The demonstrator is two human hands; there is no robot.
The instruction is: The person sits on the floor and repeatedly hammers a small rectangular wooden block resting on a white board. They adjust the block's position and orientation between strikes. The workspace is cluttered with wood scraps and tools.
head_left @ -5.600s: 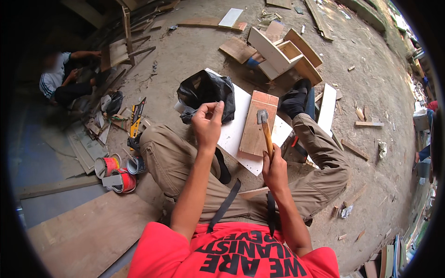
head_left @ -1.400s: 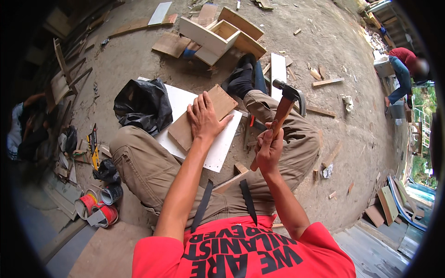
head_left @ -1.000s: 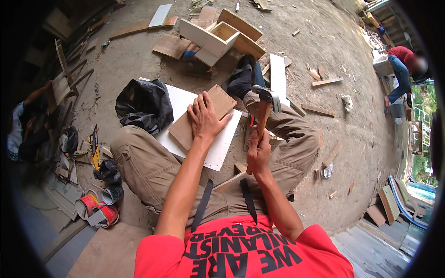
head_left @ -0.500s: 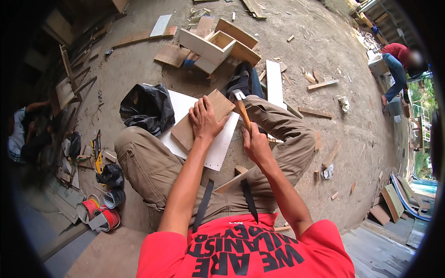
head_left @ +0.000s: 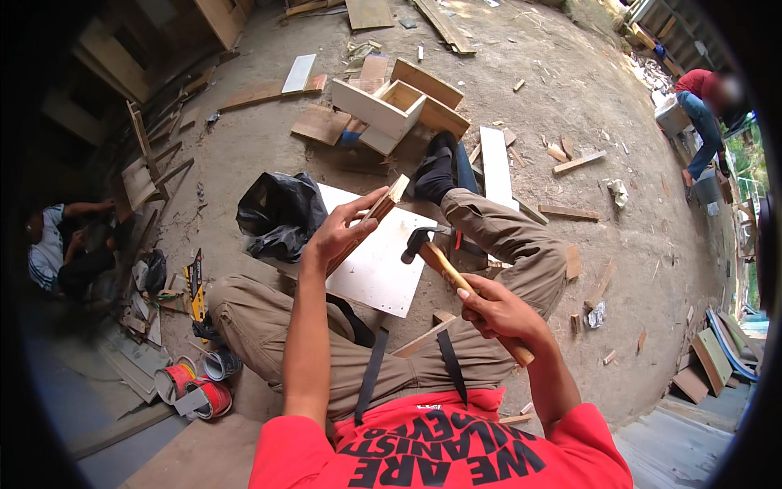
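I sit on the ground with a white board across my legs. My left hand grips a small brown wooden piece and holds it tilted on edge above the board. My right hand is shut on the wooden handle of a hammer. The hammer's dark head hangs low over the board's right side, just right of the wooden piece and apart from it.
A black plastic bag lies left of the board. An open wooden box and loose planks lie ahead. Tape rolls and tools sit at my left. One person crouches at far left, another bends at upper right.
The hammer struck down onto the wood and now hangs lowered beside it. My left hand has lifted the brown piece from lying flat on the board to tilted on edge.
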